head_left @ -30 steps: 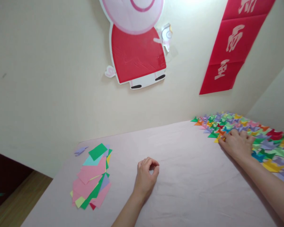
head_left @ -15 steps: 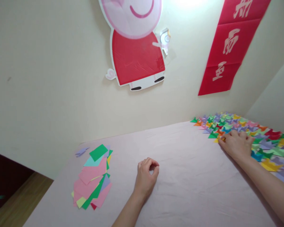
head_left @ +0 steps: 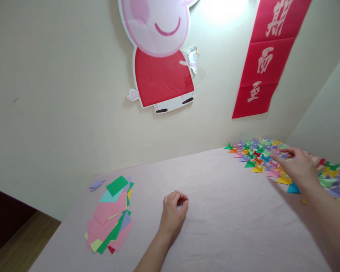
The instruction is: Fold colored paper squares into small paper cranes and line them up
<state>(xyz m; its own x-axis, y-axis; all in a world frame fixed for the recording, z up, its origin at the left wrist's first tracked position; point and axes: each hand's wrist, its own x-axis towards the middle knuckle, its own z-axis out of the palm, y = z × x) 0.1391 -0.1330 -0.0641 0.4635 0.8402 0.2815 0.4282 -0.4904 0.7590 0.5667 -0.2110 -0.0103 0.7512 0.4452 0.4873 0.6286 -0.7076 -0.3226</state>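
Note:
My left hand [head_left: 173, 213] rests on the pale pink table cloth [head_left: 215, 219] with its fingers curled into a loose fist, and nothing shows in it. My right hand [head_left: 297, 164] hovers, blurred, just above a spread of small folded paper pieces [head_left: 260, 155] in several colours at the far right of the table; its fingers reach forward and apart. A loose pile of flat coloured paper squares [head_left: 110, 215], mostly pink and green, lies to the left of my left hand.
A single lilac folded piece [head_left: 96, 184] lies by the pile near the wall. A cartoon pig cut-out [head_left: 161, 64] and a red banner [head_left: 263, 60] hang on the cream wall. The table's left edge drops to a wooden floor [head_left: 19, 245].
My right hand has lifted off the folded pieces and moved to the right and up. The left hand has stayed put. The view has tilted slightly.

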